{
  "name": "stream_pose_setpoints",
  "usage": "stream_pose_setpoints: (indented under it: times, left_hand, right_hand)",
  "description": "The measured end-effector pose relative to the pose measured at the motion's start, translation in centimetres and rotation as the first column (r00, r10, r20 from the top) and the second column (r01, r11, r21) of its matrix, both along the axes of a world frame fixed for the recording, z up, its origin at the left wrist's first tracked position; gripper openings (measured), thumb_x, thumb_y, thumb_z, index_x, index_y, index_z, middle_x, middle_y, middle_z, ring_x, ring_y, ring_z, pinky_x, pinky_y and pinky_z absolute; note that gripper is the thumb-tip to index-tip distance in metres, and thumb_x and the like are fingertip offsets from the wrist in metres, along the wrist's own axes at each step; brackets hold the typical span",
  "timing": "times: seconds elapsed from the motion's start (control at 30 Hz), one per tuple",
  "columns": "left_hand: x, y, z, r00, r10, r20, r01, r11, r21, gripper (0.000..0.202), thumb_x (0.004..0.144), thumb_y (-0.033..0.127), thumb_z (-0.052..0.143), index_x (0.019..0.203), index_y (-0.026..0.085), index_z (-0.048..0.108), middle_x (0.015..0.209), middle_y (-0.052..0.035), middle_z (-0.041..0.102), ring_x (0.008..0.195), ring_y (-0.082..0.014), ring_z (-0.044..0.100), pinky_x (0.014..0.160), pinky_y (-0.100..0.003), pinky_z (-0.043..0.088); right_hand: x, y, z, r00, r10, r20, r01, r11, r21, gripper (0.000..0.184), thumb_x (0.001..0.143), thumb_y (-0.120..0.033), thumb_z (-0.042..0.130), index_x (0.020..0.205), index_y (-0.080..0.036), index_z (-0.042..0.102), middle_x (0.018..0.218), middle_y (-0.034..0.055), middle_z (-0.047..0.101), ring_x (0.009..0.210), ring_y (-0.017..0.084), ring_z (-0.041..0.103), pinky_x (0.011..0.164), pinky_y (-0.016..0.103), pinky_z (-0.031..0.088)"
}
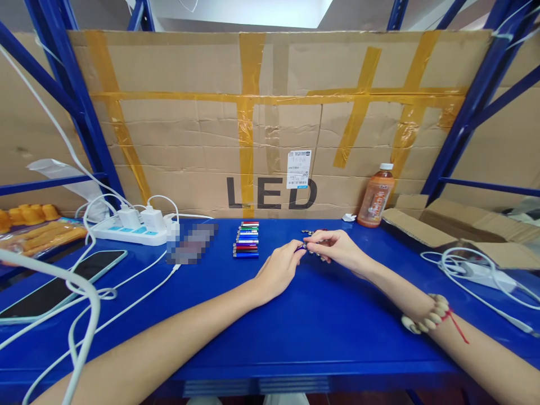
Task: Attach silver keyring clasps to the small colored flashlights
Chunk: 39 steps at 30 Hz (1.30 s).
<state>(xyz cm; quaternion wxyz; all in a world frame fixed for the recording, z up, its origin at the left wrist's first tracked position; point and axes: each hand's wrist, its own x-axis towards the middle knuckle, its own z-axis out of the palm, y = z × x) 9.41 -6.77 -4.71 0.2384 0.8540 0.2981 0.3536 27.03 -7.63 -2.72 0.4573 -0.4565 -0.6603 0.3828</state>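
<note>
My left hand (277,271) is closed around a slim bluish-purple tube (300,247), most of it hidden by the fingers. At the tube's right end, my right hand (335,247) pinches a small silvery metal piece (305,246); its exact kind is too small to make out. More tiny metal pieces (307,232) lie on the table behind and under my right hand, partly covered by it. To the left of my hands, several slim coloured tubes with silver ends (246,241) lie side by side in a column, in blue, red, green and other colours.
On the blue table (295,332), a white power strip (130,232) with chargers, loose cables and a phone (63,284) occupy the left. A drink bottle (376,196), an opened cardboard box (451,225) and a coiled white cable (472,267) stand right. A cardboard wall (189,140) closes the back.
</note>
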Motion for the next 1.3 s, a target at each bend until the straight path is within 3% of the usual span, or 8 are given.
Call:
stream_pose_setpoints:
  times: [0.3, 0.4, 0.7, 0.9, 1.1, 1.3]
  left_hand:
    - [-0.2, -0.2, 0.1, 0.997, -0.053, -0.058, 0.053, 0.999, -0.001, 0.023, 0.089, 0.028, 0.031, 0.073, 0.016, 0.042, 0.069, 0.0016, 0.050, 0.063, -0.0092, 0.046, 0.064, -0.022, 0.034]
    - [-0.2, -0.1, 0.0, 0.996, -0.071, -0.057, 0.070, 0.997, -0.008, 0.022, 0.089, 0.027, 0.031, 0.074, 0.016, 0.042, 0.069, 0.0015, 0.050, 0.063, -0.0091, 0.047, 0.064, -0.021, 0.034]
    - [-0.1, 0.1, 0.1, 0.999, 0.026, -0.021, -0.026, 1.000, 0.013, 0.022, 0.090, 0.029, 0.030, 0.081, 0.017, 0.047, 0.073, 0.0010, 0.053, 0.069, -0.0106, 0.051, 0.067, -0.021, 0.036]
    - [0.0, -0.3, 0.3, 0.997, 0.068, -0.043, -0.067, 0.997, 0.024, 0.021, 0.090, 0.029, 0.032, 0.094, 0.019, 0.050, 0.080, 0.0001, 0.057, 0.072, -0.0120, 0.053, 0.068, -0.022, 0.038]
    - [-0.1, -0.4, 0.2, 0.995, 0.077, -0.059, -0.073, 0.995, 0.068, 0.024, 0.090, 0.028, 0.030, 0.106, 0.021, 0.047, 0.094, -0.0024, 0.059, 0.085, -0.0149, 0.055, 0.074, -0.025, 0.040]
    - [-0.2, -0.7, 0.5, 0.994, 0.071, -0.081, -0.066, 0.996, 0.059, 0.028, 0.090, 0.029, 0.031, 0.115, 0.023, 0.042, 0.097, -0.0029, 0.059, 0.087, -0.0156, 0.056, 0.075, -0.027, 0.042]
  right_hand:
    - [0.3, 0.3, -0.6, 0.982, 0.177, -0.061, -0.176, 0.984, 0.018, 0.029, 0.059, -0.034, 0.074, 0.067, -0.008, 0.064, 0.078, 0.0056, 0.055, 0.044, 0.003, 0.041, 0.037, 0.017, 0.032]
    - [0.2, 0.3, -0.7, 0.981, 0.190, -0.032, -0.188, 0.981, 0.055, 0.029, 0.061, -0.034, 0.073, 0.070, -0.008, 0.065, 0.074, 0.0050, 0.055, 0.041, 0.002, 0.039, 0.036, 0.016, 0.030]
    - [-0.6, -0.6, 0.5, 0.997, 0.032, 0.067, -0.034, 0.999, 0.040, 0.044, 0.060, -0.047, 0.070, 0.080, -0.008, 0.066, 0.077, 0.0074, 0.058, 0.042, 0.003, 0.041, 0.038, 0.018, 0.033]
    - [-0.3, -0.3, 0.4, 0.997, -0.005, 0.078, 0.006, 1.000, -0.014, 0.051, 0.060, -0.049, 0.069, 0.087, -0.006, 0.066, 0.055, 0.0027, 0.052, 0.041, 0.005, 0.039, 0.040, 0.018, 0.031]
    - [-0.1, -0.2, 0.7, 1.000, -0.002, 0.007, 0.002, 0.995, -0.101, 0.058, 0.056, -0.044, 0.073, 0.100, -0.008, 0.061, 0.085, 0.0085, 0.059, 0.046, 0.002, 0.040, 0.043, 0.017, 0.033]
    - [-0.1, -0.3, 1.0, 1.000, -0.020, -0.014, 0.018, 0.988, -0.152, 0.067, 0.050, -0.041, 0.076, 0.103, -0.006, 0.055, 0.076, 0.0072, 0.060, 0.051, 0.005, 0.043, 0.042, 0.016, 0.030]
